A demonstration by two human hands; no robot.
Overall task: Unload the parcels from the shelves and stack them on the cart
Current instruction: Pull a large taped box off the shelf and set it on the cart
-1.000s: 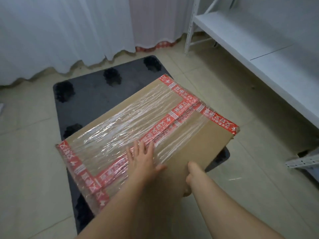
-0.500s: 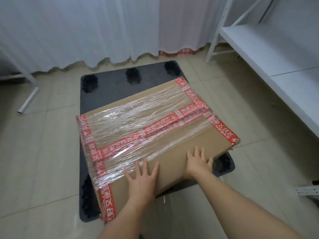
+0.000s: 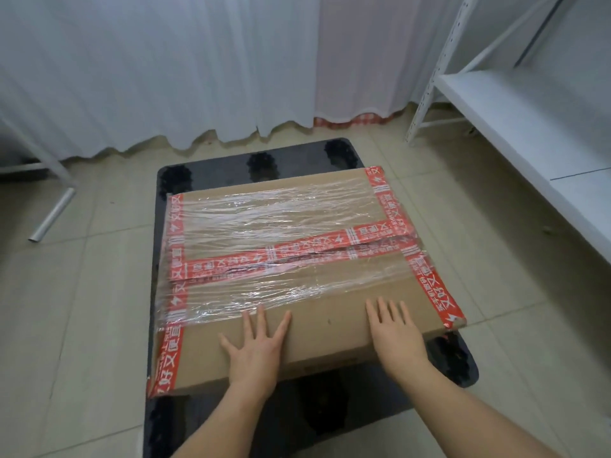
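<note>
A: Since a second ago the cardboard parcel (image 3: pixel 297 259) has swung round from a skewed angle to lie nearly square on the black cart deck (image 3: pixel 211 170), and the right hand (image 3: pixel 395 335) has come off the near edge onto the top face.

B: And the hands now?

A: Both lie flat with fingers spread and straight, gripping nothing. The left hand (image 3: pixel 256 350) presses on the near part of the lid, left of centre; the right one presses near the right corner.

B: Is the box fully down?

A: It appears to rest on the deck, though its underside is hidden. Red printed tape (image 3: pixel 274 256) crosses the lid under clear plastic wrap (image 3: pixel 274 214).

B: Around it?

A: A white metal shelf (image 3: pixel 515 120) stands to the right, white curtains (image 3: pixel 165 71) hang behind, and a metal tube (image 3: pixel 53 214) lies on the tiled floor (image 3: pixel 82 292) at left.
</note>
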